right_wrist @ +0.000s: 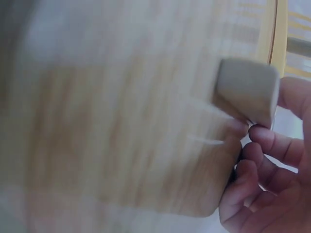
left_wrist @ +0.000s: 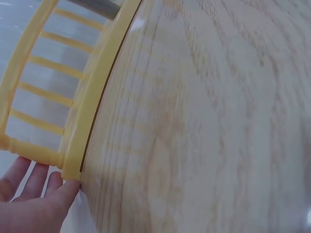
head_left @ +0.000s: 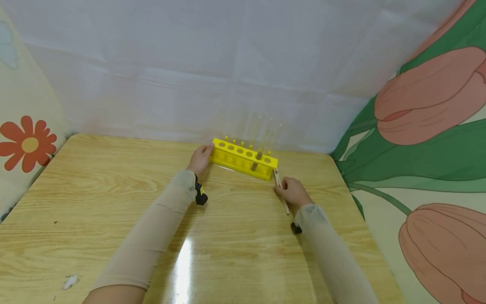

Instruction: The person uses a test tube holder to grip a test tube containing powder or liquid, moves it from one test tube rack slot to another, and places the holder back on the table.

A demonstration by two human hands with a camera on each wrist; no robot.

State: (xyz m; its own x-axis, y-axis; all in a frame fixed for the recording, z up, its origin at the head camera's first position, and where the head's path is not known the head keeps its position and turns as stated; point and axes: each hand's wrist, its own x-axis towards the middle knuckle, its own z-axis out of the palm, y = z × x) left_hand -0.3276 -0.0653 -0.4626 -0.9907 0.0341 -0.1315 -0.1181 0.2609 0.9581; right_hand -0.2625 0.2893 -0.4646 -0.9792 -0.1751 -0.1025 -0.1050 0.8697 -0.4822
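A yellow test tube rack (head_left: 244,153) stands near the back of the table, with a row of round holes along its top. My left hand (head_left: 200,159) grips its left end; in the left wrist view the fingers (left_wrist: 35,178) curl behind the end post and the thumb lies at the base edge. Clear glass test tubes (head_left: 270,134) rise from the rack's right half, one dark (head_left: 259,155) in its lower part. Just off the right end, my right hand (head_left: 294,192) pinches a wooden test tube holder (head_left: 285,207). Its blunt wooden end (right_wrist: 249,87) shows close up in the right wrist view.
The wood-grain table (head_left: 114,190) ends at a white cloth backdrop (head_left: 171,63) just behind the rack. Fabric printed with large flowers (head_left: 429,93) hangs along the right side. A pale chipped patch (head_left: 70,282) marks the table at the front left.
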